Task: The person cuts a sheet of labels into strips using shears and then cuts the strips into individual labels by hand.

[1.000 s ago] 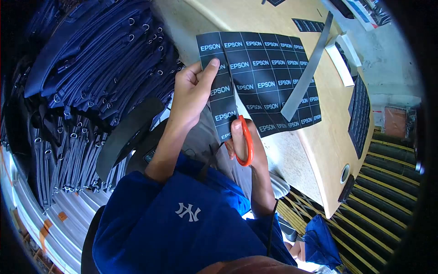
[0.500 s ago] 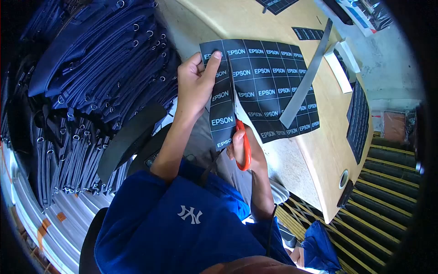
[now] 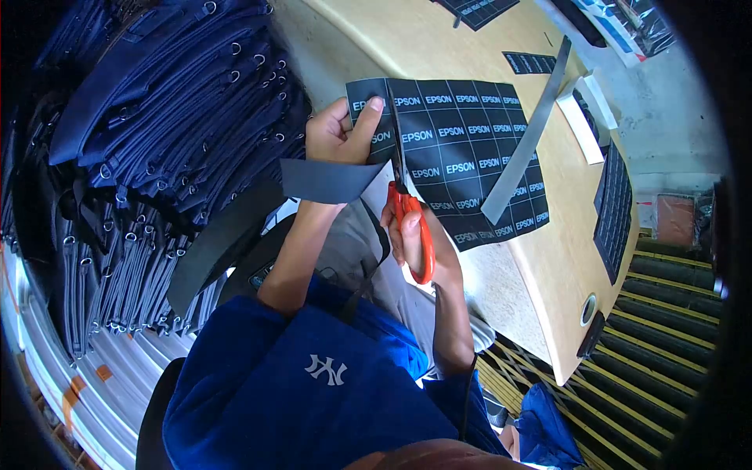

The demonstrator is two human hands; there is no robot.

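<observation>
A black sheet (image 3: pixel 462 166) printed with rows of EPSON labels lies partly on the table, its left part off the edge. My left hand (image 3: pixel 338 135) pinches its upper left corner, thumb on top. The partly cut left strip (image 3: pixel 329 182) curls over my left wrist, its plain dark back showing. My right hand (image 3: pixel 419 239) is closed round the handles of the orange scissors (image 3: pixel 427 251). Their blades stand in the cut between strip and sheet. A long grey metal ruler (image 3: pixel 526 137) rests across the sheet's right side.
Dark blue straps (image 3: pixel 180 102) with metal rings are heaped at the left. On the wooden table (image 3: pixel 439 55) are a small label strip (image 3: pixel 529 63), a white holder (image 3: pixel 581 129) and another label sheet (image 3: pixel 615 207). A striped surface (image 3: pixel 658 313) lies right of the table.
The strip's lower part has swung left and folded over my left wrist. The scissors have moved up along the cut with my right hand. The left hand is slightly lower.
</observation>
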